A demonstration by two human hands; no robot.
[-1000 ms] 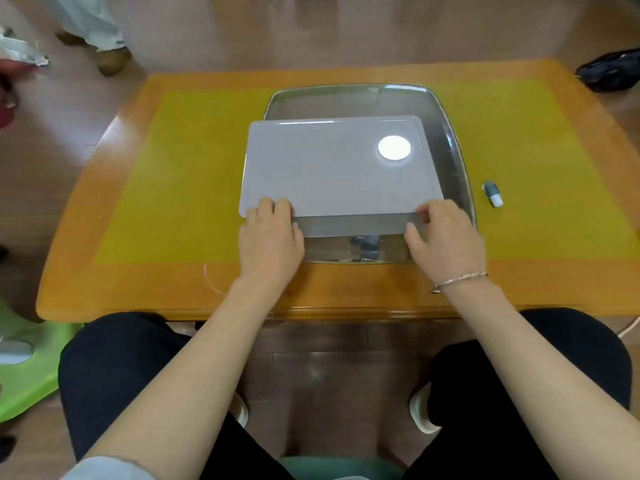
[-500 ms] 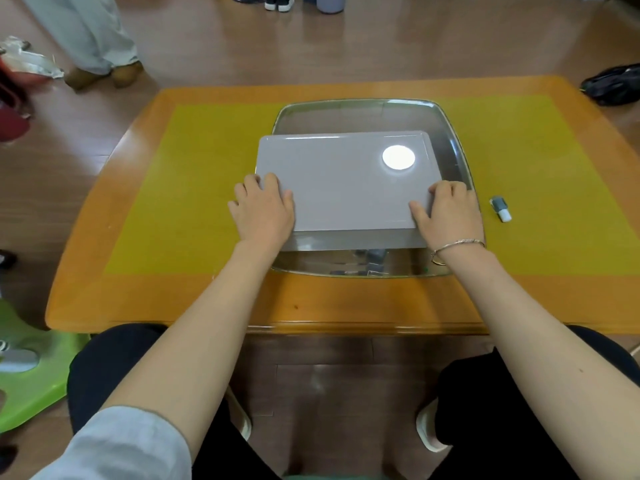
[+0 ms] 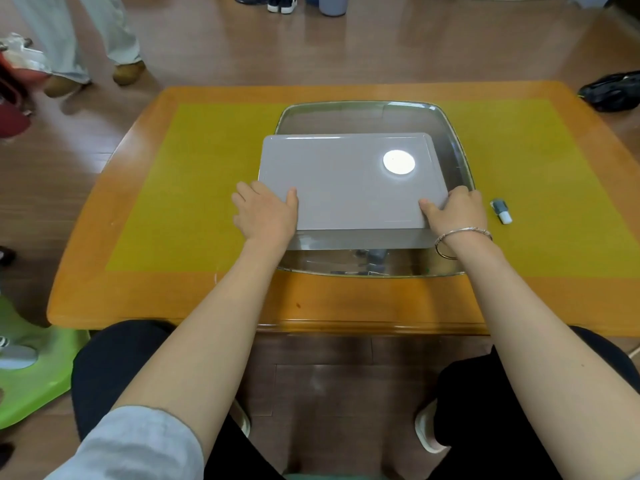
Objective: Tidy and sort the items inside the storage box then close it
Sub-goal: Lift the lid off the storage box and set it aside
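Note:
A clear storage box (image 3: 453,150) stands in the middle of the yellow-topped table (image 3: 207,188). A grey lid (image 3: 339,181) with a bright round reflection lies over its opening, leaving the near strip uncovered. My left hand (image 3: 265,214) holds the lid's near left corner, thumb on top and fingers at the side edge. My right hand (image 3: 455,211) holds the near right corner the same way. Small dark items (image 3: 375,256) show through the box's near wall; the rest of the contents are hidden by the lid.
A small grey and white item (image 3: 501,211) lies on the table right of the box. A person's legs (image 3: 90,39) stand at the far left, a black bag (image 3: 613,93) lies on the floor at right, a green stool (image 3: 31,368) is near left.
Both hands slid from the lid's near edge outward to its near corners. The lid has shifted slightly away from me over the box, and the view tilted down.

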